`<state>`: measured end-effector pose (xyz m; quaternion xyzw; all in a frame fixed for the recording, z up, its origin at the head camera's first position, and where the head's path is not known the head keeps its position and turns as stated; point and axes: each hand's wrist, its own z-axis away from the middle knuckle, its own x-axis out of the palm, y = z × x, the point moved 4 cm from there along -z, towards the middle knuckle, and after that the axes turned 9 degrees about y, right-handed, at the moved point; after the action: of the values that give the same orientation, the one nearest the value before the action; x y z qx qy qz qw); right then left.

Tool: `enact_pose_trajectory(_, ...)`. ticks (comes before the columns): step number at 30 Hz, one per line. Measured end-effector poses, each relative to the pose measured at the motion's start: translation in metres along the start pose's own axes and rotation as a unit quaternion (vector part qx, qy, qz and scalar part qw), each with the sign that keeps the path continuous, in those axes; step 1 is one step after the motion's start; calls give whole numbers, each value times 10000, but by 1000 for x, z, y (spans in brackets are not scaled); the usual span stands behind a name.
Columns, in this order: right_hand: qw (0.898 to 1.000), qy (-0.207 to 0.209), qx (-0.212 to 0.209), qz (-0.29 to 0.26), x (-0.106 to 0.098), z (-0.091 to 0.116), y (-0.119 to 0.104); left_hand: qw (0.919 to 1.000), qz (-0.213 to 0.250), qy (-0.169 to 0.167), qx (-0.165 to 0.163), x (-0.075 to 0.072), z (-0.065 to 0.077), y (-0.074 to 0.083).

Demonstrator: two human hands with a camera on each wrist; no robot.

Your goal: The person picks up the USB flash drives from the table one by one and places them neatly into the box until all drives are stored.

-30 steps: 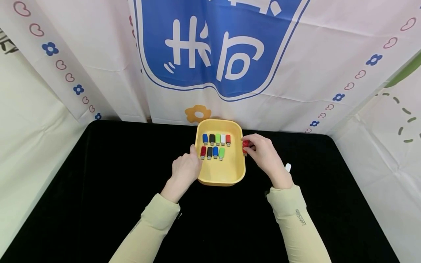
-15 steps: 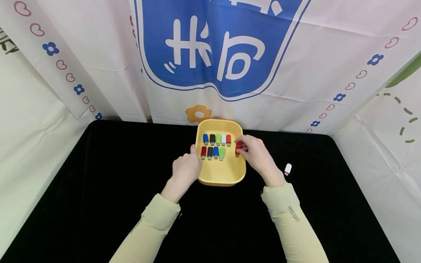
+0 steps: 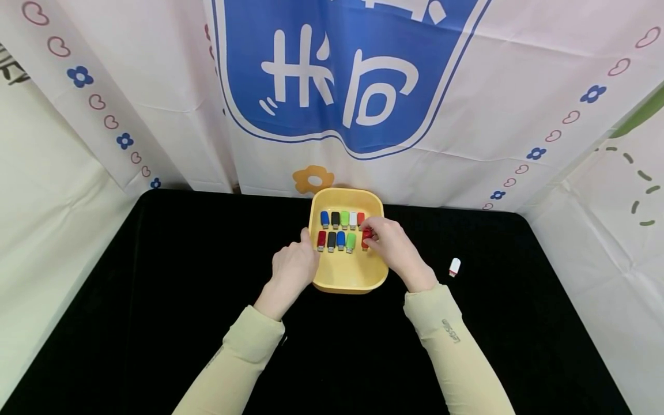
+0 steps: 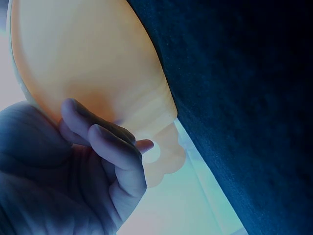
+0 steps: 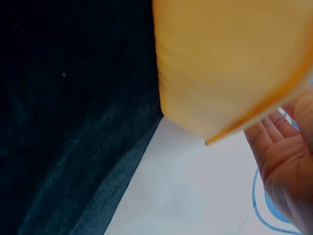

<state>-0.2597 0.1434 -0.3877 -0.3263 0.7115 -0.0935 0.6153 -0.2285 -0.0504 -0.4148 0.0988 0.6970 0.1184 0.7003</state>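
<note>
A yellow plastic bin [image 3: 344, 272] stands against the back of the table. My left hand [image 3: 293, 266] holds its left side, thumb at the rim and fingers bent against the outer wall [image 4: 93, 54]. Over the bin's right half, my right hand [image 3: 395, 249] pinches a red USB stick [image 3: 365, 242], metal plug toward me. Several USB sticks lie inside in two rows. Blue, black, green, white and red [image 3: 360, 218] ones form the back row. In front are dark red [image 3: 321, 240], black, blue and green [image 3: 350, 241] ones, left of the held stick.
On the black tabletop [image 3: 207, 259], right of the bin, lies a white USB stick [image 3: 454, 267] with a red end. A white printed curtain [image 3: 441, 173] hangs right behind the bin, and more fabric closes off both sides.
My right hand has carried the red USB stick leftward from the bin's right rim to over its inside, uncovering the white stick on the table. The left hand stays put.
</note>
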Motion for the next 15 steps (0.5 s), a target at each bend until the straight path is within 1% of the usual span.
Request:
enact_pose_trajectory(5, 9998, -152, -40, 141, 10, -2, 1, 10000, -4, -56, -5, 1, 0, 0)
enact_pose_trajectory(9, 9993, -126, -203, 278, 15, -2, 1, 10000, -28, -47, 17, 1, -1, 0)
enact_pose_trajectory(15, 9986, -134, -297, 423, 20, -3, 1, 10000, -34, -18, 51, 0, 0, 0)
